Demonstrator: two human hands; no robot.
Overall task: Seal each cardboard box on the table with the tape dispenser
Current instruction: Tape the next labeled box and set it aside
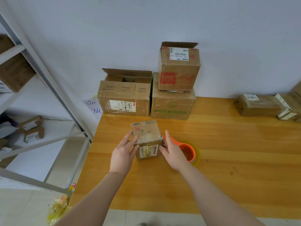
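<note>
You can read "159 159 A03 160", printed upside down, on the white shipping label (179, 54) of the top stacked box (179, 75). The paper sign (93, 106) left of the open box (120, 93) carries handwritten 临 and 放. Green print on the lower box (172, 101) seems to start with 中国; the rest blurs. The labels on the open box and on the small box (146, 132) are too small for you to read.

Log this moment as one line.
left hand, right hand: hold small box | tape dispenser: on table, right of box, unheld
</note>
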